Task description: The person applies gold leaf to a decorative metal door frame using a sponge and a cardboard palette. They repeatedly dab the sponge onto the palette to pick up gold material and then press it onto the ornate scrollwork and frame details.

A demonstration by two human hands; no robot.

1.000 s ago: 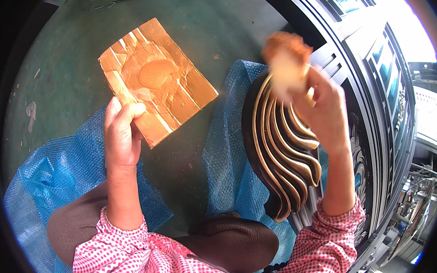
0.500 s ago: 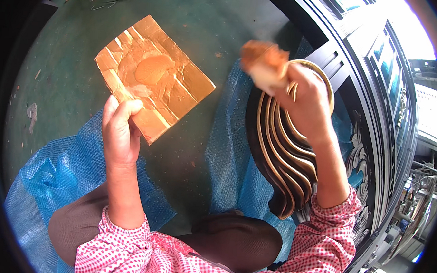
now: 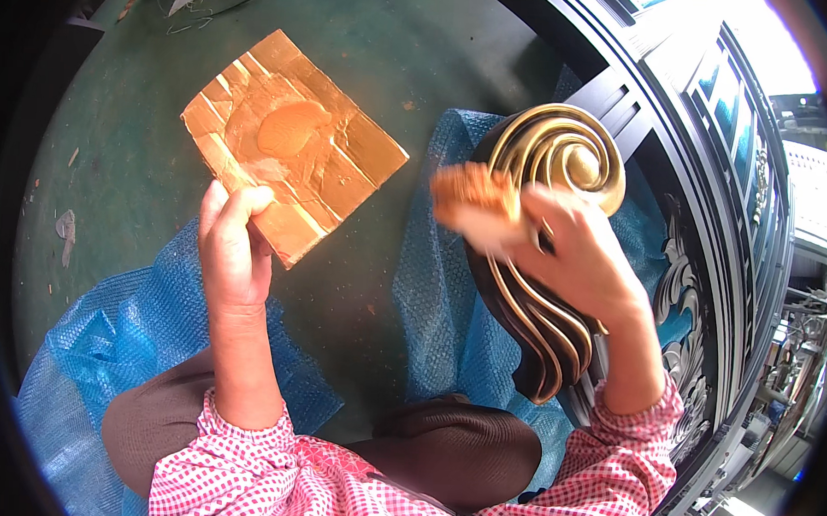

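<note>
My left hand [image 3: 233, 241] grips the lower corner of a piece of cardboard [image 3: 348, 168] coated in gold, thumb on top. A puddle of gold paint [image 3: 292, 128] lies in the middle of it. Closed in my right hand [image 3: 575, 251] is a blurred, sponge-like pad [image 3: 479, 201], orange-gold on one face and whitish on the other. It is over the left side of a dark carved scroll [image 3: 584, 164], whose raised ridges are gold; whether the pad touches it I cannot tell. My fingers partly hide the scroll's middle.
Blue bubble wrap [image 3: 446, 259] lies beneath the scroll, with more bubble wrap [image 3: 105, 337] by my left knee. Black framed panels [image 3: 623, 101] with silver carvings [image 3: 684, 297] stand along the right. Scraps dot the green floor [image 3: 141, 154].
My right hand has moved down and slightly left with the pad, uncovering the scroll's round spiral. The left hand and cardboard have barely moved.
</note>
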